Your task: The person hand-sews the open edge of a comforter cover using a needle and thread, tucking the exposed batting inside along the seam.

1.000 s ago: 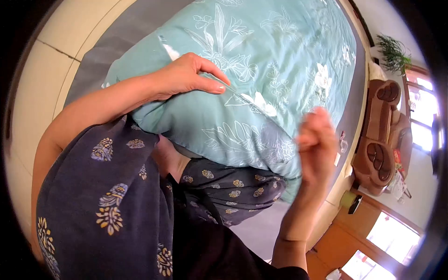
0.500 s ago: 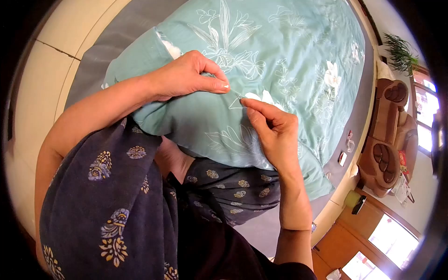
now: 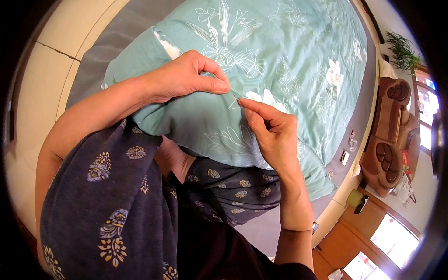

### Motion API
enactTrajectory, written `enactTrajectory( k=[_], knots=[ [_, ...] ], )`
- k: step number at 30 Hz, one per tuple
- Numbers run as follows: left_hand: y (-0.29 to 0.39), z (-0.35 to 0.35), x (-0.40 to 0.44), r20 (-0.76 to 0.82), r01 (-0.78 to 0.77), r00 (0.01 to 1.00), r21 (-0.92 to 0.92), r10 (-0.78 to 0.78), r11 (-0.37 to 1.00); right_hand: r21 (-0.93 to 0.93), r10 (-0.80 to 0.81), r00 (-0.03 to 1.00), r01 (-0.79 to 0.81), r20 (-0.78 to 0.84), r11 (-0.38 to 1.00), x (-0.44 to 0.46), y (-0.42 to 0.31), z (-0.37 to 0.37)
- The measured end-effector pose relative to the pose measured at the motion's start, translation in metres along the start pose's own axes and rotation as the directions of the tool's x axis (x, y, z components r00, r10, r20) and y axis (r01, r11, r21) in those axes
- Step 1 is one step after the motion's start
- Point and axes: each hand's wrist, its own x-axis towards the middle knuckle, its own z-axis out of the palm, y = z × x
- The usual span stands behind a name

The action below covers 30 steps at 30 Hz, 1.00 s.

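A teal quilt (image 3: 205, 116) with white flower prints lies over my lap and spreads away from me. My left hand (image 3: 189, 77) is closed, its thumb and forefinger pinching a fold of the quilt's fabric. Just to the right, my right hand (image 3: 270, 123) is also closed in a pinch, with its fingertips close to the cloth. A very thin sliver that looks like a sewing needle (image 3: 236, 96) shows at those fingertips; any thread is too fine to make out. Near my left wrist the quilt has an opening (image 3: 168, 46) where white filling shows.
Under the quilt lies a grey mat (image 3: 95, 70) on pale floor tiles (image 3: 51, 28). Small objects, one a small white-and-dark item (image 3: 344, 157), sit on the mat's right edge. Beyond are a brown sofa (image 3: 385, 140), a green plant (image 3: 402, 52) and an olive cylinder (image 3: 354, 198).
My right hand has shifted very slightly left, its fingertips a little nearer the pinched fold. My left hand keeps its grip in the same place.
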Motion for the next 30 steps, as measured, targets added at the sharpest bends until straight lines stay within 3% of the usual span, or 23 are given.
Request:
enactTrajectory(
  k=[6, 9, 21, 24, 27, 30],
  knots=[
    [0.002, -0.003, 0.0, 0.033, 0.013, 0.999, 0.019, -0.014, 1.0, -0.014, 0.08, 0.996, -0.08, 0.036, 0.997, -0.003, -0.005, -0.003],
    [0.0, -0.003, 0.0, 0.029, 0.003, 1.0, 0.013, -0.003, 1.0, -0.039, 0.002, 1.0, -0.003, -0.009, 0.999, -0.002, -0.002, -0.002],
    [0.011, 0.002, -0.005, 0.058, -0.107, 0.993, 0.126, 0.101, 0.986, -0.076, -0.044, 0.998, 0.041, -0.051, 0.996, -0.002, -0.01, 0.011],
    [0.009, 0.001, -0.005, 0.081, -0.1, 0.992, 0.082, 0.093, 0.992, -0.119, -0.077, 0.995, 0.069, -0.058, 0.99, -0.004, -0.011, 0.014],
    [0.005, -0.006, -0.004, 0.11, -0.068, 0.992, 0.044, 0.063, 0.997, 0.063, 0.01, 1.0, -0.01, 0.008, 0.998, -0.004, -0.002, 0.004],
    [0.004, -0.007, 0.0, 0.151, -0.019, 0.988, 0.014, 0.016, 1.0, 0.194, 0.168, 0.973, -0.197, 0.157, 0.961, 0.002, -0.01, -0.01]
  ],
)
